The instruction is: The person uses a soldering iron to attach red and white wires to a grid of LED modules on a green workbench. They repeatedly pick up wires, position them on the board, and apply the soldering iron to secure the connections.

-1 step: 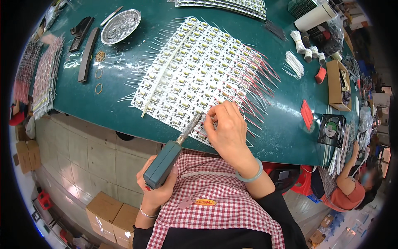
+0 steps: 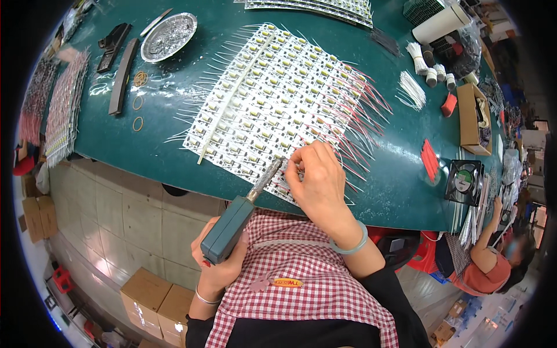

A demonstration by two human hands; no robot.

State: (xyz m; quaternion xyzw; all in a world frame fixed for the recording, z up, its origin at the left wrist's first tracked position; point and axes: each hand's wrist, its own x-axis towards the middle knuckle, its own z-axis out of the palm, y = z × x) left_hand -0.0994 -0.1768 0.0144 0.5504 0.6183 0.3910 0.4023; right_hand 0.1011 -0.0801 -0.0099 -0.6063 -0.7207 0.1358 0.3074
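My left hand (image 2: 231,265) is wrapped round the dark green body of a soldering gun (image 2: 226,229), whose metal tip points up and right onto a white circuit board panel (image 2: 246,124). Rows of small yellow and black parts cover the panel, with white wires along its left edge and red and white wires along its right. Over the panel's near right part, beside the tip, my right hand (image 2: 319,177) has thumb and fingers pinched together. What they hold is hidden or too small to make out.
A metal dish (image 2: 168,37) of scraps, rubber bands (image 2: 138,123) and a dark bar (image 2: 123,76) lie left. Right are white wire bundles (image 2: 412,91), red tubing (image 2: 429,160), a small fan (image 2: 465,182) and a cardboard box (image 2: 473,120). A co-worker (image 2: 493,261) sits beyond.
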